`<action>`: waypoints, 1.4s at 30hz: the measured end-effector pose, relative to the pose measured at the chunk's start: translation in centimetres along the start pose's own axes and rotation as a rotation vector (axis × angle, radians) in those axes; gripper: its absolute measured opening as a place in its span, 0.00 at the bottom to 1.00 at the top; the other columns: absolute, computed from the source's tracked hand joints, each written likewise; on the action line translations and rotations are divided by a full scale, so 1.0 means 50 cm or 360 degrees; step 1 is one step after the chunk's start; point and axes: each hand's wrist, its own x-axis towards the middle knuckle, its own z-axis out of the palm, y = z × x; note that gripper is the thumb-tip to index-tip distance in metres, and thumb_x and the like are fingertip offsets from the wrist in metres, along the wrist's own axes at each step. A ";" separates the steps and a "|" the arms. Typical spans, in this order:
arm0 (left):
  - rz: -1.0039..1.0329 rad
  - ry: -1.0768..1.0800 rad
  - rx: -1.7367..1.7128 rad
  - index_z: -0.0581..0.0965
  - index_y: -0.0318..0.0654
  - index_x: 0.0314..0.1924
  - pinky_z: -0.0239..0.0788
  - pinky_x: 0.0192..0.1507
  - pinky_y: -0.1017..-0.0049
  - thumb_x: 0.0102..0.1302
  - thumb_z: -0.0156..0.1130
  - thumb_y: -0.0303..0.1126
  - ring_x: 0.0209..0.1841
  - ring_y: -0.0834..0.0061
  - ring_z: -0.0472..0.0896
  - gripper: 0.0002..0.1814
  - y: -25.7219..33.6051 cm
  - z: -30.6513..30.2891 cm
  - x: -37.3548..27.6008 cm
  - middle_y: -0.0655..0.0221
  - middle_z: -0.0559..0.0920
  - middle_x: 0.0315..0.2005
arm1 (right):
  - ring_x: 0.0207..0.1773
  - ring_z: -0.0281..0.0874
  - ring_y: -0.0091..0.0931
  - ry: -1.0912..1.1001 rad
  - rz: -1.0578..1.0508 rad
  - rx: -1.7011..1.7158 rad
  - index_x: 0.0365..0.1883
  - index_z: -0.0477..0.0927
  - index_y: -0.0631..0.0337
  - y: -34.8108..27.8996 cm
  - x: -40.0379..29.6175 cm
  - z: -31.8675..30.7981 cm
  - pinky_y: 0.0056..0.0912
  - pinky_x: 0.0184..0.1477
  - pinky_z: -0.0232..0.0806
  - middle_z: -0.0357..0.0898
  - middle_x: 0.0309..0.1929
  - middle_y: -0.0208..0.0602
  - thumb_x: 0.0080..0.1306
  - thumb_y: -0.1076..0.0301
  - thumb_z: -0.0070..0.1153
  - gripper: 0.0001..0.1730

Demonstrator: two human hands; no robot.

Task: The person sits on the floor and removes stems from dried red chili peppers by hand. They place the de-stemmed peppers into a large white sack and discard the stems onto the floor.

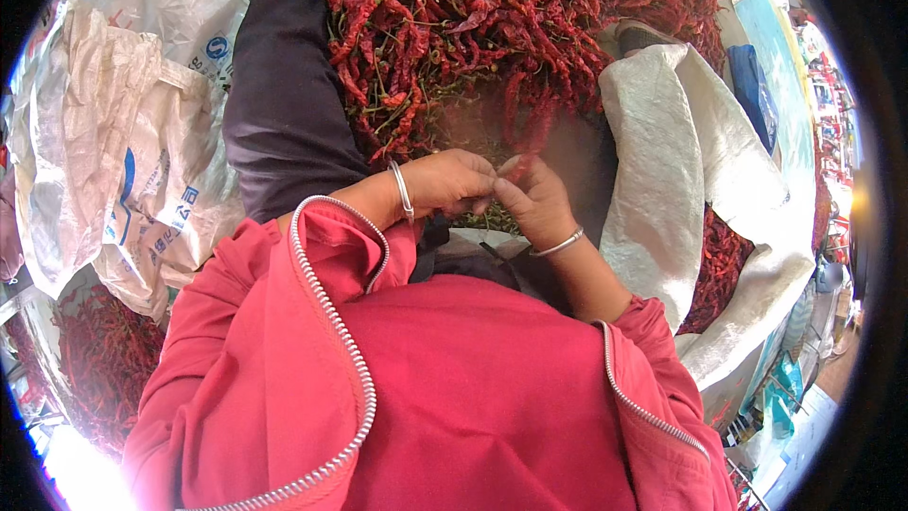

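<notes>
A large heap of dried red chili peppers (461, 35), many with stems, lies before me and spills down between my legs. At its near edge my two hands meet, fingertips touching. My right hand (540, 204) is closed on a blurred dried red chili pepper (523, 166) between thumb and fingers. My left hand (450, 181) has its fingers bent together against the right thumb; whether anything is pinched there is hidden. Each wrist wears a silver-coloured bangle. Under the hands lie greenish-brown stem scraps (496, 218).
White woven sacks (106, 135) bearing print are crumpled at the left. More chili peppers (106, 362) lie below them. On the right, an opened white woven sack (652, 177) holds further chili peppers (720, 270). A blue folded item (752, 96) rests beyond it.
</notes>
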 end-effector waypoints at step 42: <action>0.0375 0.0237 0.1962 0.75 0.37 0.26 0.63 0.30 0.65 0.53 0.48 0.40 0.29 0.58 0.72 0.14 -0.012 -0.025 0.019 0.58 0.74 0.24 | 0.27 0.68 0.31 0.0075 0.0894 -0.0265 0.26 0.69 0.62 0.280 0.208 -0.189 0.32 0.28 0.62 0.71 0.26 0.38 0.45 0.64 0.49 0.12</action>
